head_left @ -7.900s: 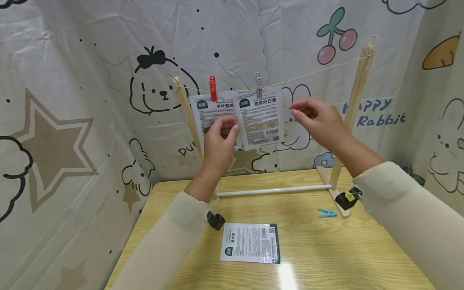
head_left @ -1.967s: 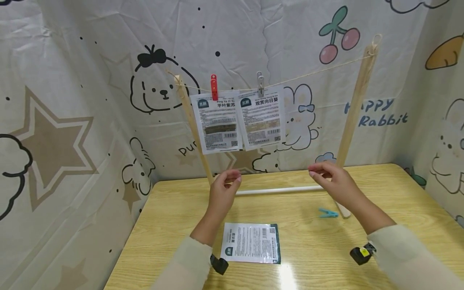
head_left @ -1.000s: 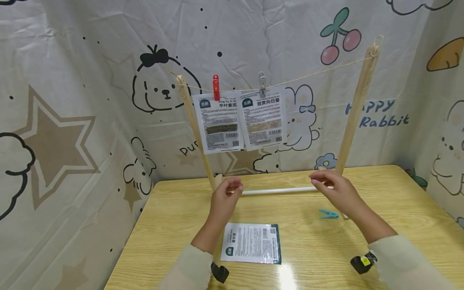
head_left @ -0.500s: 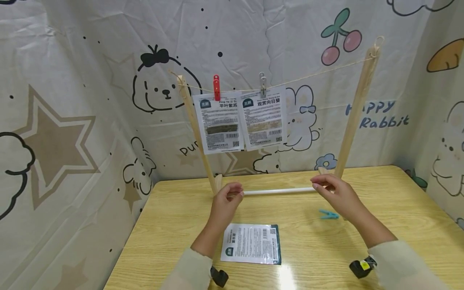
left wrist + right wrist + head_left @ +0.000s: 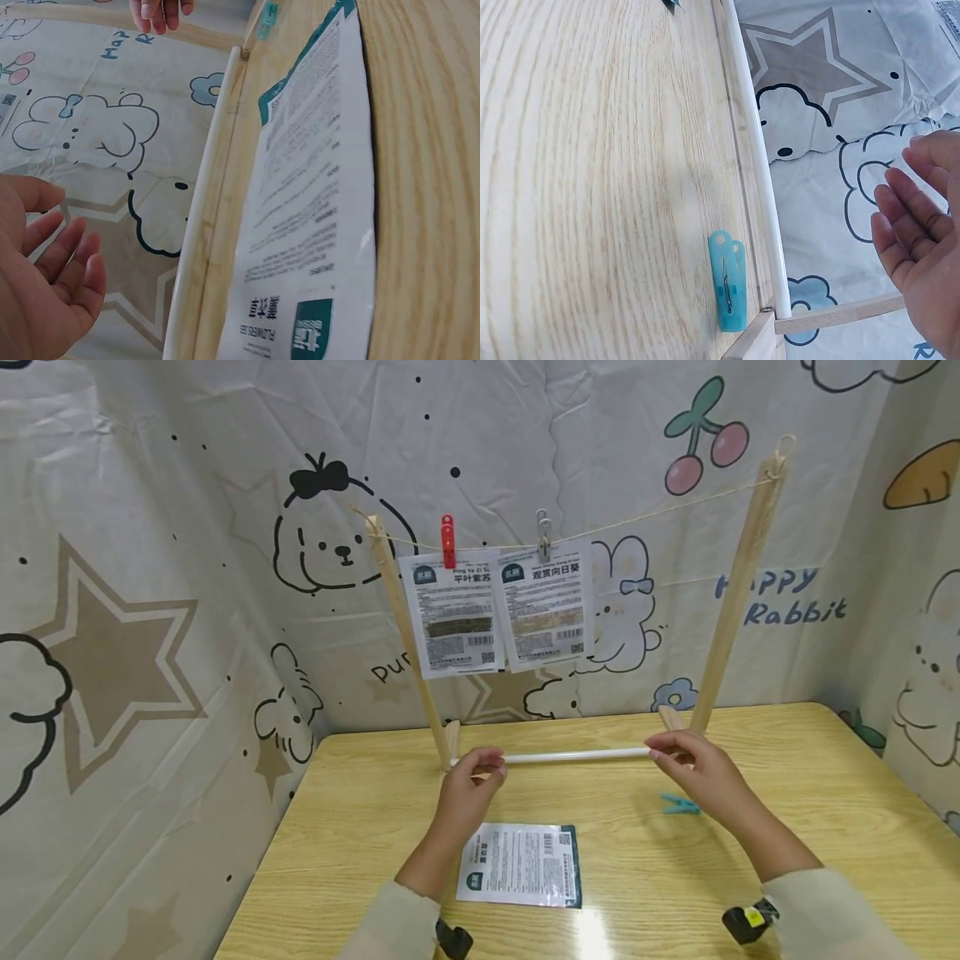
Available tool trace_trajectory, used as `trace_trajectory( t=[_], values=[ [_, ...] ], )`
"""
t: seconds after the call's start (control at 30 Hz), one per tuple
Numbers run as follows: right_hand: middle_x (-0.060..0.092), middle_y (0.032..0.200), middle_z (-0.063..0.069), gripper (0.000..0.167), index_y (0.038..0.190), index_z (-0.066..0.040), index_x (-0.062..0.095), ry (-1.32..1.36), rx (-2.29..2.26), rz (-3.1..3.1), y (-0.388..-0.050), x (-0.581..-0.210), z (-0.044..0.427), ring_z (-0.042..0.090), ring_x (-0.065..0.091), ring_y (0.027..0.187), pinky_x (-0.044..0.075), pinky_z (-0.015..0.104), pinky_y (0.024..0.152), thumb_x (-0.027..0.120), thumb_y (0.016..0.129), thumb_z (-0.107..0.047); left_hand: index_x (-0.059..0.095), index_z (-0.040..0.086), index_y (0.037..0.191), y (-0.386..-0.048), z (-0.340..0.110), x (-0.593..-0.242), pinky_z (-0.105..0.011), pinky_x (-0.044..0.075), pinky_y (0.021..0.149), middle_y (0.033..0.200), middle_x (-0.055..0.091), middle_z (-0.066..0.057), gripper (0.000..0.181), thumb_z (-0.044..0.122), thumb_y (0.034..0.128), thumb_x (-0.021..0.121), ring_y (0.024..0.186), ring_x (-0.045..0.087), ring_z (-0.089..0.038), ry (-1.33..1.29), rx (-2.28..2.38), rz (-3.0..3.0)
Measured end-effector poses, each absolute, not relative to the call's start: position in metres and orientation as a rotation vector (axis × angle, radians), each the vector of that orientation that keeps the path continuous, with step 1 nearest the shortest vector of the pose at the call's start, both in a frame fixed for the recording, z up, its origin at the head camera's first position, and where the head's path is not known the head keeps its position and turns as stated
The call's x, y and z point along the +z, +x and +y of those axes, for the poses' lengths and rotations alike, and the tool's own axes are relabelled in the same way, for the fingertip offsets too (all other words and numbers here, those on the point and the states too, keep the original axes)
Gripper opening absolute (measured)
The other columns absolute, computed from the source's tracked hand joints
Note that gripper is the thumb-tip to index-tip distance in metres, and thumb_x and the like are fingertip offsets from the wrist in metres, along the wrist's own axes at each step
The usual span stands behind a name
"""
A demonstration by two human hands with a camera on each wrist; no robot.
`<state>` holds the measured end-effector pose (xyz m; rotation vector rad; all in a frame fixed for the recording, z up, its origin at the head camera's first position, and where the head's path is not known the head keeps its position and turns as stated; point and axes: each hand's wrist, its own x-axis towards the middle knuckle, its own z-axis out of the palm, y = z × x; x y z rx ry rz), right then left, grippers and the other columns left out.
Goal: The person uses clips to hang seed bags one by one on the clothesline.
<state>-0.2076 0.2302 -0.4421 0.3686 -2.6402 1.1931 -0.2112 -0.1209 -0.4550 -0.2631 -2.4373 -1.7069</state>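
Here, a table bears a wooden stand; two packets hang from it side by side, and a third packet lies flat in front. Above the table, left hand and right hand, fingers loosely curved, hold nothing. A red clip and grey clip pinch the pair; a blue clip lies by the stand.

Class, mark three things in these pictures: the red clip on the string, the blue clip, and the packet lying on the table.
Red clip (image 5: pixel 447 542), head view: middle of its body.
Blue clip (image 5: pixel 730 286), right wrist view: middle of its visible side.
Packet lying flat (image 5: pixel 520 865), head view: centre of its printed face.
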Motion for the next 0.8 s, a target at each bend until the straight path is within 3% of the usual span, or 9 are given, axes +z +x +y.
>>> trace_trajectory(
  t=[0.2,0.43,0.8],
  values=[
    [0.067,0.117,0.006,0.025,0.119,-0.010,0.069,0.404,1.147,-2.657,-0.208,-0.452,0.232,-0.001,0.056,0.097,0.050,0.018,0.083,0.061,0.102,-0.027,0.067,0.018,0.122,-0.208,-0.123,-0.460,-0.029,0.049,0.089,0.116,0.070,0.000,0.024,0.021,0.0974,0.067,0.110,0.064,-0.017,-0.238,-1.680,-2.508],
    [0.068,0.111,0.005,0.023,0.117,-0.007,0.070,0.418,1.123,-2.643,-0.209,-0.461,0.233,-0.006,0.055,0.094,0.051,0.019,0.083,0.063,0.101,-0.022,0.067,0.016,0.121,-0.207,-0.127,-0.467,-0.029,0.049,0.090,0.121,0.068,-0.010,0.023,0.019,0.0974,0.067,0.111,0.062,-0.019,-0.261,-1.691,-2.539],
    [0.069,0.113,0.008,0.022,0.117,-0.009,0.071,0.421,1.142,-2.644,-0.206,-0.469,0.233,-0.009,0.054,0.095,0.051,0.020,0.081,0.063,0.101,-0.023,0.067,0.015,0.122,-0.205,-0.126,-0.476,-0.030,0.049,0.090,0.117,0.069,-0.002,0.025,0.019,0.0975,0.066,0.111,0.063,-0.018,-0.228,-1.678,-2.582]
  ],
)
